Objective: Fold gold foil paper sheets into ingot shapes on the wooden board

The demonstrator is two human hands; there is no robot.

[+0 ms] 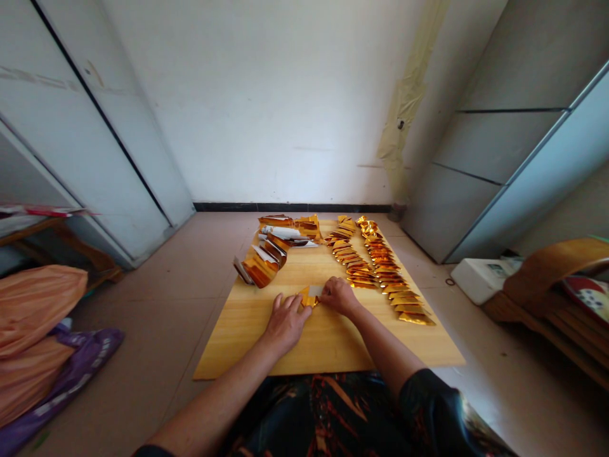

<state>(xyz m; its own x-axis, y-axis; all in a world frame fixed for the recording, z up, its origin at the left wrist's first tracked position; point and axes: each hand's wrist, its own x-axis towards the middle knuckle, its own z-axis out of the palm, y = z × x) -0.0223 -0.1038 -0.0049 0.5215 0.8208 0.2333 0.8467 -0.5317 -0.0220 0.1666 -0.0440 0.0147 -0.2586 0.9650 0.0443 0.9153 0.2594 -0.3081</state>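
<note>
A small piece of gold foil paper (311,296) lies on a light wooden board (328,343) on the floor. My left hand (285,319) rests flat beside it, fingers stretched, fingertips touching the paper's left edge. My right hand (339,295) is curled and pinches the paper's right side. Two rows of folded gold pieces (380,266) run along the board's right part. A fanned stack of unfolded gold sheets (261,263) stands at the board's far left, with more sheets (290,233) behind it.
The board lies on a tiled floor in front of a white wall. Orange and purple plastic bags (42,343) lie at the left. A wooden chair (556,279) and a white box (480,278) are at the right. Grey cabinet doors flank both sides.
</note>
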